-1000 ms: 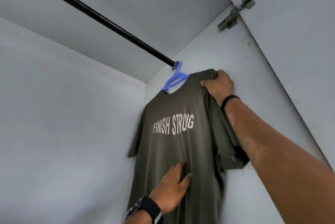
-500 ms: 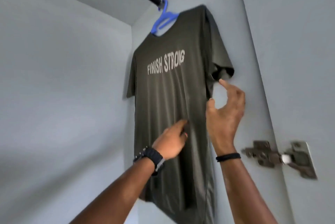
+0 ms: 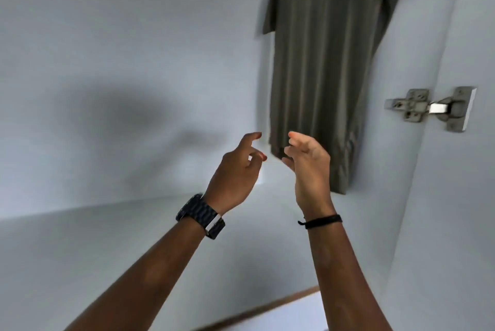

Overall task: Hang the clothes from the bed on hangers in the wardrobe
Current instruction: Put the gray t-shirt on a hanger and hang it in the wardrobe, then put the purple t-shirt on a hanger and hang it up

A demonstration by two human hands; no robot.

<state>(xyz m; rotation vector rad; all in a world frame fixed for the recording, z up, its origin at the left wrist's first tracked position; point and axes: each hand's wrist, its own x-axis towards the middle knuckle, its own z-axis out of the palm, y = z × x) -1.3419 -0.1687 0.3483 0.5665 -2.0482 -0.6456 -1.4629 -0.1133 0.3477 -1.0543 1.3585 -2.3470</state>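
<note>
Olive-green cotton T-shirt with pale lettering (image 3: 321, 57) hung in the wardrobe's right rear corner | left hand (image 3: 235, 170) and right hand (image 3: 308, 167) loosely curled, empty, near its hem | likely soft, light, limp; best held at the shoulders.

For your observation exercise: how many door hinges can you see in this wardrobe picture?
1. The metal hinge sits on the wardrobe's right side wall, right of the hanging T-shirt. Others may lie outside the frame.
</note>
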